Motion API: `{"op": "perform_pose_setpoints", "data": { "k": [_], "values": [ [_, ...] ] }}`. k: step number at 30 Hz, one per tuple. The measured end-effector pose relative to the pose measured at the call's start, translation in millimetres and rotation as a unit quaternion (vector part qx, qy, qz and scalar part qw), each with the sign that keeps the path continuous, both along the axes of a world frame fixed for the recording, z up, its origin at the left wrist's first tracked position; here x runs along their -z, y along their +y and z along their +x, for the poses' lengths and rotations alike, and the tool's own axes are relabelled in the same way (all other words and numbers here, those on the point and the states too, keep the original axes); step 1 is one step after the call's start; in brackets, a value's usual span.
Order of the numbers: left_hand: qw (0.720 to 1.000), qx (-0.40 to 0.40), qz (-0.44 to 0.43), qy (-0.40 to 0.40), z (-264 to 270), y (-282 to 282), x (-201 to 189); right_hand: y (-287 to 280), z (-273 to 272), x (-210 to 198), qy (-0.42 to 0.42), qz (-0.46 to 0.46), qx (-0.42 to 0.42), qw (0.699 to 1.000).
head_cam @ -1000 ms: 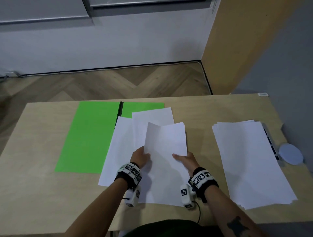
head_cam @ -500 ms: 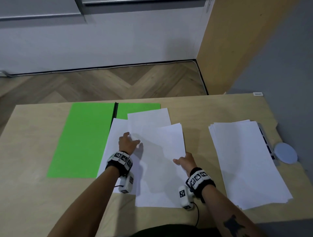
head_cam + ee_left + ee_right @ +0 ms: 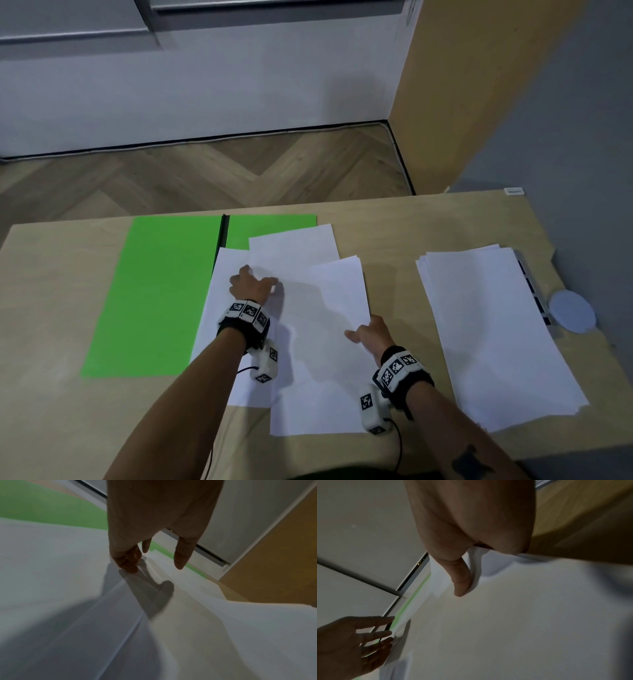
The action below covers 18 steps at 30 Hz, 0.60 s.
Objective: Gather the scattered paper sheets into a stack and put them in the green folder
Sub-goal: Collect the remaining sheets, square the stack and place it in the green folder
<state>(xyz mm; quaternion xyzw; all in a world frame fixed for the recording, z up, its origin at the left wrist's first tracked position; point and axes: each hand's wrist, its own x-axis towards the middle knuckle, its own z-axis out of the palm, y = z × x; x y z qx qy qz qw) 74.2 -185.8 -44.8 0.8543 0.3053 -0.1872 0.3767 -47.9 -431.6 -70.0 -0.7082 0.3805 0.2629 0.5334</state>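
Observation:
The green folder (image 3: 154,291) lies open on the table's left, its black spine running up the middle. Several white sheets (image 3: 318,359) overlap loosely on its right half and spill onto the wood. My left hand (image 3: 255,279) rests on the upper left of these sheets with straight, spread fingers, fingertips (image 3: 130,568) touching the paper (image 3: 205,628). My right hand (image 3: 363,330) pinches the right edge of the top sheets. Its thumb (image 3: 462,582) lies on top of the paper (image 3: 522,615), and the other fingers are hidden under the edge. The left hand (image 3: 359,635) also shows in the right wrist view.
A second, neater stack of white paper (image 3: 496,335) lies on the right of the table, over a grey keyboard-like slab (image 3: 534,294). A round pale disc (image 3: 572,310) sits at the right edge. Bare wooden table (image 3: 51,342) shows left of the folder.
My left hand let go of the lifted sheet's left edge and moved up and left onto the pile. The raised sheet has dropped flatter. My right hand stayed at the right edge.

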Motion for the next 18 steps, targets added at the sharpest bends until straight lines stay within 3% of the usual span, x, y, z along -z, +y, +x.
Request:
{"op": "perform_pose_setpoints", "data": {
  "k": [11,18],
  "values": [
    [0.993,-0.067,-0.088,-0.029,-3,-11,-5,-5,2,9,0.002,0.018,0.004,1.000],
    [0.994,0.035,-0.088,-0.056,-21,-9,-4,-6,2,8,-0.003,0.034,0.026,0.999]
  ]
}}
